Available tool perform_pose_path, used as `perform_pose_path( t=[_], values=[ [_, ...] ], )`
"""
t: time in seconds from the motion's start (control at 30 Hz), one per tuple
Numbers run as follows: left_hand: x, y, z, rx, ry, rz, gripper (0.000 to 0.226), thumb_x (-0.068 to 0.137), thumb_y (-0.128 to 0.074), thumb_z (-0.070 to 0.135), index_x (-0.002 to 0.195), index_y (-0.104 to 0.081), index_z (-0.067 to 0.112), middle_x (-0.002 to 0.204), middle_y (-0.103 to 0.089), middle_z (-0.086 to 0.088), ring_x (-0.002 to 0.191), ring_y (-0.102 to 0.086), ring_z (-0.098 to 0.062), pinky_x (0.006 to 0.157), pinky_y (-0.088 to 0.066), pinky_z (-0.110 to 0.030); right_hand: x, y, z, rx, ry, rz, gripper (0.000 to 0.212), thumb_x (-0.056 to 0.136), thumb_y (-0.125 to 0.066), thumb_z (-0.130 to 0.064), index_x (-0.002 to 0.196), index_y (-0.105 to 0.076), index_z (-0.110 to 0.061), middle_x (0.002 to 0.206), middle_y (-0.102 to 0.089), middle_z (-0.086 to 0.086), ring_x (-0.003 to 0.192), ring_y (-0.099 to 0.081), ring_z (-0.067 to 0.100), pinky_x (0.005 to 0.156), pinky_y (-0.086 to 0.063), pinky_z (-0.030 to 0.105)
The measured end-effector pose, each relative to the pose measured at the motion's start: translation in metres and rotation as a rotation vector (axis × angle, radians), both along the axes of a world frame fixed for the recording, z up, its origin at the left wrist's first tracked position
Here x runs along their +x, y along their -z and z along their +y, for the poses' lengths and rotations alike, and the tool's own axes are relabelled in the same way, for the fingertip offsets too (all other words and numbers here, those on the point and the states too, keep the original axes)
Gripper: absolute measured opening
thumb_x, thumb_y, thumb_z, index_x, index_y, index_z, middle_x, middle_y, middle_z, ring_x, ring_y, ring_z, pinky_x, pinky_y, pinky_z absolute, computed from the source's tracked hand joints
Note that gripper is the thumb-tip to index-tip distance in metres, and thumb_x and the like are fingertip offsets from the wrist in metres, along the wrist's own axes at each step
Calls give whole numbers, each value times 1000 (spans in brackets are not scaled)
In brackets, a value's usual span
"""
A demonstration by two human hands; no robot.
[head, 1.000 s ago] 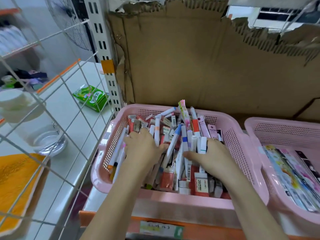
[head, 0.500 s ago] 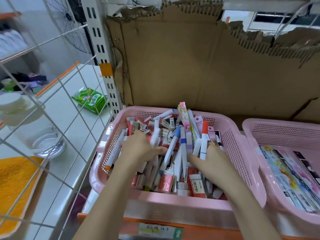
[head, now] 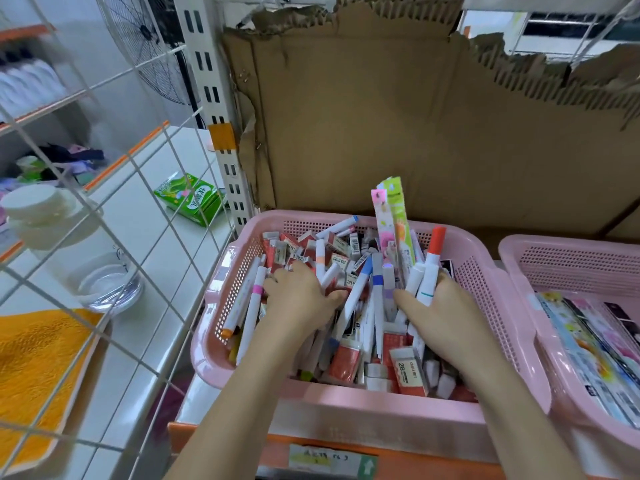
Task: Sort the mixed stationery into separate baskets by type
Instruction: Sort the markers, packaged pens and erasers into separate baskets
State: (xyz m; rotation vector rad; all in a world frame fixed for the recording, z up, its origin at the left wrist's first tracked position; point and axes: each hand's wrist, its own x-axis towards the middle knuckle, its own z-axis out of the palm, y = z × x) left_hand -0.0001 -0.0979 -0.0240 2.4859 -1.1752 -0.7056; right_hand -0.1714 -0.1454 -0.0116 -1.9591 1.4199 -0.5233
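A pink basket [head: 346, 403] holds a mixed pile of white markers with coloured caps and red-and-white erasers [head: 410, 370]. My left hand [head: 298, 303] is dug into the left of the pile, its fingers curled round a few markers [head: 320, 263]. On the right of the pile, my right hand [head: 446, 317] grips a bunch of markers standing upright, the tallest a red-capped marker [head: 433, 261]. Two tall packets, pink and green [head: 393, 220], stick up behind the bunch. A second pink basket [head: 568, 244] at the right holds flat printed packets [head: 588, 344].
A torn cardboard sheet [head: 381, 116] stands behind the baskets. A white wire grid [head: 138, 168] closes off the left, with a tiled counter beyond it carrying a green packet [head: 194, 199], a glass dish [head: 107, 289] and an orange cloth [head: 34, 358]. The shelf edge bears a label [head: 329, 462].
My right hand has lifted its bunch of markers more upright, so the red-capped marker and the tall packets stand higher. My left hand has shifted slightly within the pile.
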Motion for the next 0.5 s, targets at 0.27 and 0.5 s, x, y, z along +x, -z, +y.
perform_pose_path(
  t=[0.27, 0.5],
  values=[
    [-2, 9, -4, 23, -67, -28, 85, 78, -56, 68, 126, -43, -1, 133, -39, -25, 122, -38, -38, 95, -40, -43, 2, -5, -3, -3, -3, 16, 25, 85, -64, -37, 102, -49, -27, 84, -57, -10, 78, -57, 12, 61, -38, 25],
    [-1, 1, -2, -20, -74, 138, 94, 78, -62, 62, 137, -29, -3, 90, -64, -9, 87, -61, -22, 55, -46, -30, 5, -3, -4, 3, 3, 28, 36, 83, -65, -35, 114, -47, -30, 98, -57, -7, 89, -58, 18, 77, -47, 33]
  ],
)
